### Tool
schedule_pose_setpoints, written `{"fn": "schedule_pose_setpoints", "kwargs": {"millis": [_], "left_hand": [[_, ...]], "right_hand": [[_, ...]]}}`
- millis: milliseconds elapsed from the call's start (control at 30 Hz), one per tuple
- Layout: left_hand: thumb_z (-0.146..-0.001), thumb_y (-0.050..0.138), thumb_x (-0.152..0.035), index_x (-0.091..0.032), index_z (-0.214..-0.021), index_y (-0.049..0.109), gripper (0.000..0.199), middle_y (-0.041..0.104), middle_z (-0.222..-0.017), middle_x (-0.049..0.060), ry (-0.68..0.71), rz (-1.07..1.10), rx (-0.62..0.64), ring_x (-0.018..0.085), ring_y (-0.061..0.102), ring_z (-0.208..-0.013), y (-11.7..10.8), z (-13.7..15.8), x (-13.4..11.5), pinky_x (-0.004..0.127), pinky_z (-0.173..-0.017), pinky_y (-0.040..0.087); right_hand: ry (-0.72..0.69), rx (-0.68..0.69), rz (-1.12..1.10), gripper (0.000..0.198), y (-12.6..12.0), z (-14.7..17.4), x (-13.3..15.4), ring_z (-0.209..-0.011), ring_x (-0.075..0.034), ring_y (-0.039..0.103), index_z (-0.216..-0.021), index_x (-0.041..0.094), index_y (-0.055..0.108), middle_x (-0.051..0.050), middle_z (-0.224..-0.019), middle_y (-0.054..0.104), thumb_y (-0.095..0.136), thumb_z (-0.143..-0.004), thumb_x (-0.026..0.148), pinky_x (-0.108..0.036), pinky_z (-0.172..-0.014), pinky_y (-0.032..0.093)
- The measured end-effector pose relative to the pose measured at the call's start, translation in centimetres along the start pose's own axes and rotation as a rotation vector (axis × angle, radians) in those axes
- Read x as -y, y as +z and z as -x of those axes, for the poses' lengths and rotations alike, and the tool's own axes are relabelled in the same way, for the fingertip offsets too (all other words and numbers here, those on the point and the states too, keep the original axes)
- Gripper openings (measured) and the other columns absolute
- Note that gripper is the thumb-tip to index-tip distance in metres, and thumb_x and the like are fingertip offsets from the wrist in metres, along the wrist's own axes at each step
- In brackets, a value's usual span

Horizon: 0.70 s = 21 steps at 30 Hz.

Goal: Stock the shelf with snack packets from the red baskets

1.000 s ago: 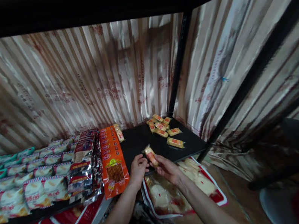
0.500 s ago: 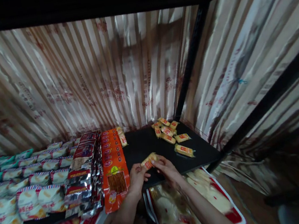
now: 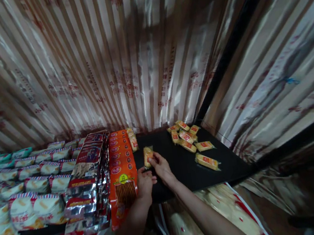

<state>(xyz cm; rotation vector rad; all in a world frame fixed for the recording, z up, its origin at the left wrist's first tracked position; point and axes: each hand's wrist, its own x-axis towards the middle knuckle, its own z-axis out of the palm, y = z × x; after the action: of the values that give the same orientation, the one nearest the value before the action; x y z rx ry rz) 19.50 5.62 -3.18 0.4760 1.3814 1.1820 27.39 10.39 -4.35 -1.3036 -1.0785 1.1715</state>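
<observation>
The black shelf (image 3: 183,169) fills the lower centre of the frame, with striped foil sheeting behind it. Rows of white snack bags (image 3: 33,190) occupy the lower left, beside a stack of silver packs (image 3: 87,177) and a row of orange packets (image 3: 121,167). A loose group of small yellow packets (image 3: 191,143) lies right of centre. Compared with a second ago, both hands have advanced from the shelf's front edge toward its middle. The right hand (image 3: 159,166) pinches the yellow snack packet (image 3: 148,156) between fingertips, now upright over the shelf just right of the orange packets. The left hand (image 3: 144,184) is curled just below it; whether it grips anything cannot be determined.
</observation>
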Motion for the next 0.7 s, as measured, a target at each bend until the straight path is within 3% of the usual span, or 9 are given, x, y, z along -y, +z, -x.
{"fn": "schedule_pose_setpoints", "kwargs": {"millis": [167,300,700], "left_hand": [[-0.080,0.050,-0.007,-0.014,-0.113,0.050,0.035,0.058,-0.113,0.012,0.054,-0.057,-0.082,0.010,0.064,-0.075,-0.1,-1.8,-0.8,0.018,-0.057,0.051],[-0.080,0.049,-0.007,-0.014,-0.116,0.051,0.037,0.051,-0.127,0.013,0.088,-0.047,-0.064,0.016,0.061,-0.097,-0.3,-3.4,-1.4,0.019,-0.063,0.053],[-0.082,0.047,-0.012,-0.017,-0.125,0.048,0.043,0.053,-0.126,0.011,0.132,-0.045,-0.009,0.017,0.059,-0.103,-0.6,-5.0,-2.7,0.018,-0.067,0.053]], "right_hand": [[-0.052,0.007,0.158,0.035,1.8,-3.8,-0.5,-0.089,-0.017,0.062,-0.108,0.022,0.060,-0.003,-0.099,0.067,0.058,-0.074,0.026,-0.029,-0.083,0.049],[-0.090,-0.029,0.256,0.037,2.9,-5.9,-1.4,-0.093,-0.018,0.061,-0.110,0.022,0.062,-0.003,-0.103,0.066,0.058,-0.073,0.025,-0.031,-0.086,0.047],[-0.152,-0.046,0.437,0.037,4.5,-7.6,-2.6,-0.098,-0.020,0.059,-0.112,0.022,0.062,-0.005,-0.106,0.063,0.056,-0.076,0.024,-0.033,-0.091,0.044]]}}
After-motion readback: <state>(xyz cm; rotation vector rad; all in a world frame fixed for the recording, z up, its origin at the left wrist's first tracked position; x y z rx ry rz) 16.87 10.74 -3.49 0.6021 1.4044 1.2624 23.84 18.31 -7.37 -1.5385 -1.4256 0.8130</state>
